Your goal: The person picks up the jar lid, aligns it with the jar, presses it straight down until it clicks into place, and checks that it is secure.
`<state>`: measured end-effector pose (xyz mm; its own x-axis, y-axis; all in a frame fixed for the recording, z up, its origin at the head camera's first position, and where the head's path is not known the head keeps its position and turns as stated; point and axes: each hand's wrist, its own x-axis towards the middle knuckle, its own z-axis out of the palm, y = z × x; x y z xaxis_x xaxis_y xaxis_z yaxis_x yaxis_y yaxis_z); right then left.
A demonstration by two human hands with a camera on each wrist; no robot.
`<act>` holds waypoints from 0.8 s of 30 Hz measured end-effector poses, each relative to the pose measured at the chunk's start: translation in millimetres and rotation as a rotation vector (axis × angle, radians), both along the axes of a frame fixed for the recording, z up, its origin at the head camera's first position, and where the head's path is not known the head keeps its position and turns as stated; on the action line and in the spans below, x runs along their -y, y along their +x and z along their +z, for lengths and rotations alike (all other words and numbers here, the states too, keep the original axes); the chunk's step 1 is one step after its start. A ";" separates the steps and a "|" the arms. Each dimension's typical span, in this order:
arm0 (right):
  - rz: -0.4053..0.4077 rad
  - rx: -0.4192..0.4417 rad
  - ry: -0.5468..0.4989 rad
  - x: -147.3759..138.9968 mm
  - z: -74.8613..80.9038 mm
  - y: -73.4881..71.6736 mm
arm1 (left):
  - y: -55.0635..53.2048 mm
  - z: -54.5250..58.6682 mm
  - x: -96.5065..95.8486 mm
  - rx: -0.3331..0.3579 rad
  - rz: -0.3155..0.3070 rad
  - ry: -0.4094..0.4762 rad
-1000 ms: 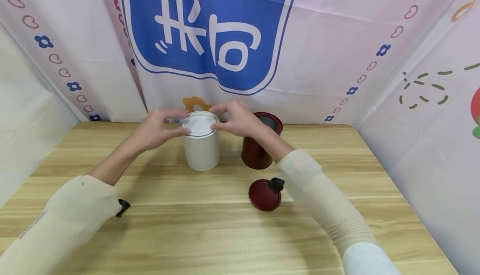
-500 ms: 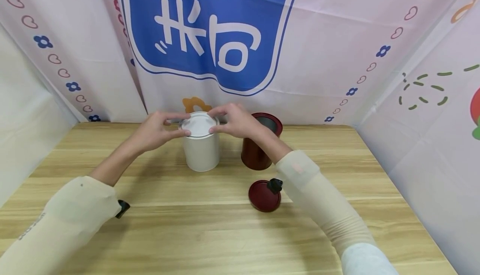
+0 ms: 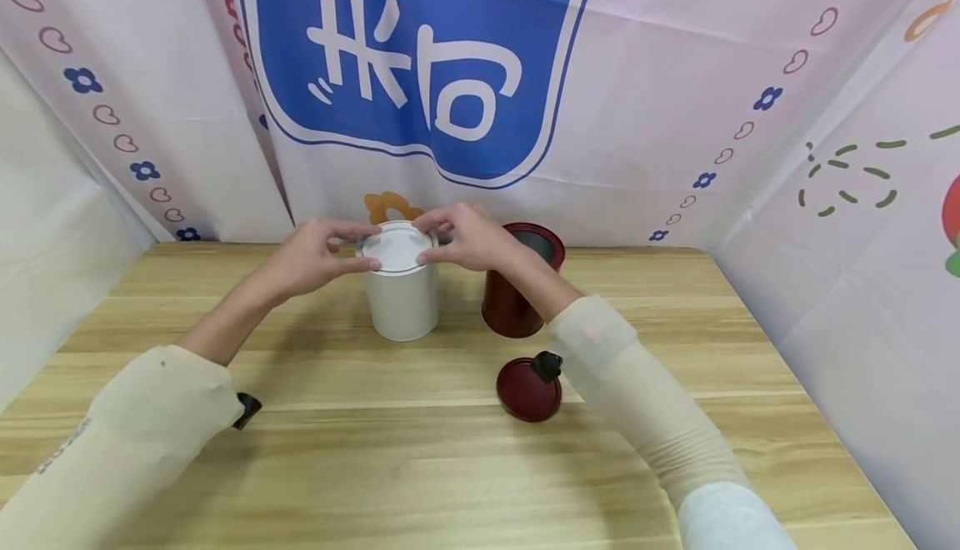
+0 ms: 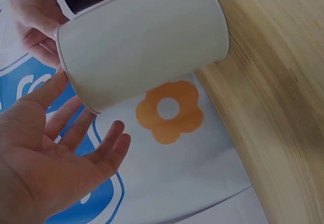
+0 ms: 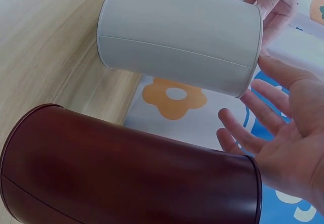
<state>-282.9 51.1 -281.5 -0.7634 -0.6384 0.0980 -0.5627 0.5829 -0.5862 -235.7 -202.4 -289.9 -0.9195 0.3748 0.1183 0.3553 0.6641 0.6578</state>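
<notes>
A white cylindrical tin (image 3: 403,308) stands upright near the back of the table, with a white round lid (image 3: 397,248) on its top. My left hand (image 3: 318,258) holds the lid's left edge, thumb at the front and index finger towards the back. On the opposite edge, my right hand (image 3: 474,242) holds it the same way. Both wrist views show thumb and fingers spread around the rim of the white tin (image 4: 142,47), the outer fingers off it. To the right is a dark red tin (image 3: 510,308), open at the top and partly behind the right forearm.
A dark red lid (image 3: 525,398) lies on the wooden table (image 3: 375,467) in front of the red tin. Right behind the tins hangs a printed white and blue cloth (image 3: 622,158). Cloth walls also border both sides.
The right fingertips have shifted slightly left and inward on the white lid. The left hand and both tins stay almost in place.
</notes>
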 end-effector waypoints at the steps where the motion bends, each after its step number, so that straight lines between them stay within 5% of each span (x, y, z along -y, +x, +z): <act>1: -0.003 0.004 -0.001 0.3 0.3 0.0 | 0.4 0.9 -0.2 0.006 0.003 -0.004; 13: -0.045 0.050 0.014 2.2 3.1 0.0 | 0.3 7.9 -3.9 0.052 0.033 -0.048; 24: -0.042 0.059 -0.007 2.9 2.4 -0.2 | 1.0 6.1 -3.5 0.053 0.012 -0.002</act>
<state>-283.1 48.2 -279.1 -0.7939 -0.6055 0.0562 -0.5024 0.6011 -0.6215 -234.7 -198.9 -283.8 -0.9287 0.3644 0.0685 0.3124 0.6696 0.6738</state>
